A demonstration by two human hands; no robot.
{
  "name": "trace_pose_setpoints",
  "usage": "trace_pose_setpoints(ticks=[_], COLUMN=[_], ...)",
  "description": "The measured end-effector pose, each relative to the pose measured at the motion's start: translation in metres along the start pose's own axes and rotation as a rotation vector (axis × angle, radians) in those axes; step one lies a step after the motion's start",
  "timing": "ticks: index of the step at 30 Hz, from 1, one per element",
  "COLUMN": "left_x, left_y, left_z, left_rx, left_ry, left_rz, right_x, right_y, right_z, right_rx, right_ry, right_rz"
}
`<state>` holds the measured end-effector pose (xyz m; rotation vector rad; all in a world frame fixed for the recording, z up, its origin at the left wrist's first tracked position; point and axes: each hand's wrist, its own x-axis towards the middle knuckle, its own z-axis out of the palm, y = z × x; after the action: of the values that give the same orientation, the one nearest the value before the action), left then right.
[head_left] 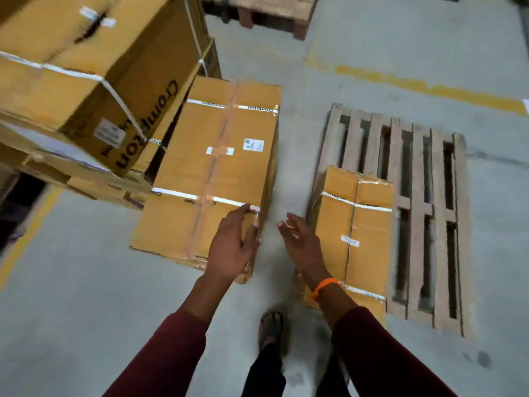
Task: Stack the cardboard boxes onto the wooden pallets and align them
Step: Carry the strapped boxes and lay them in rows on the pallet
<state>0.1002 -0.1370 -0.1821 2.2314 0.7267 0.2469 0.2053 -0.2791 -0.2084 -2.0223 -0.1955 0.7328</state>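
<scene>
A long taped cardboard box point(211, 167) with white straps lies on the concrete floor in the middle of the head view. My left hand point(233, 247) rests on its near right corner, fingers spread over the top edge. My right hand point(300, 242) hovers open in the gap to the right of that box, touching nothing. A second, narrower cardboard box point(360, 233) lies on the near left part of a wooden pallet point(423, 202) at the right.
A stack of larger strapped cartons point(86, 81) rises at the upper left. Another pallet point(272, 12) stands at the top. Yellow floor lines point(429, 87) cross the concrete. My sandalled foot point(270, 325) stands between the two boxes.
</scene>
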Motion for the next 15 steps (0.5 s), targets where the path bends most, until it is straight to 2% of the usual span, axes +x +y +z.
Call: trace_pose_setpoints(ticks=[2,5,8,11,15], left_x=[0.014,0.038,0.059,0.079,0.085], left_y=[-0.037,-0.107,-0.160,-0.187,-0.181], left_z=[-0.034,-0.076,-0.097,-0.103,-0.097], left_rx=[0.087,0.226,0.130,0.032,0.095], left_ry=[0.172,0.328,0.187,-0.019,0.030], left_rz=[-0.073,-0.335,-0.613,-0.656,-0.741], right_x=[0.008,0.023,0.036,0.043,0.039], right_y=[-0.019,-0.028,-0.016,0.004,0.016], right_z=[0.034,0.075,0.096,0.102,0.090], right_rx=[-0.018,-0.048,-0.017,0.048,0.159], right_ry=[-0.032,-0.066,-0.084,-0.127,-0.111], right_rz=[-0.024,0.036,0.168,0.163,0.107])
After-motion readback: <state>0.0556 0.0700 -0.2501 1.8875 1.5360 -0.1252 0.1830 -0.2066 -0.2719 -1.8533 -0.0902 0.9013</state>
